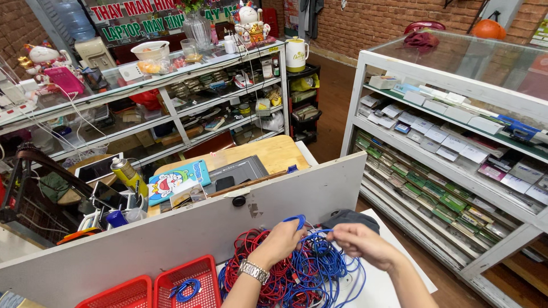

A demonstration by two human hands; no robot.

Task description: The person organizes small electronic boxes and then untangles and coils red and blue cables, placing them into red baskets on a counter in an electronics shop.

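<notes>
Head view: forearms cut off at the bottom edge. Left hand (pixel 279 242) and right hand (pixel 358 242) pinch a blue cable (pixel 319 268) over the tangled red-and-blue pile; fingertips partly buried. White partition (pixel 188 228) hides the desk behind.

**Blue and red on a white bench**

The cable tangle (pixel 297 268) under both hands mixes bright blue strands with red ones; the loop (pixel 297 219) pinched by the left hand (pixel 279 242) is blue. The wristwatch (pixel 253 271) is silver. At near left, two baskets (pixel 188 282) are red, one holding a blue coil (pixel 184 290). The partition board (pixel 171 234) is white. Farther off, the tabletop (pixel 274 154) is pale wood, the spray can (pixel 127 174) yellow, and the far wall (pixel 371 20) red-brown brick.
</notes>
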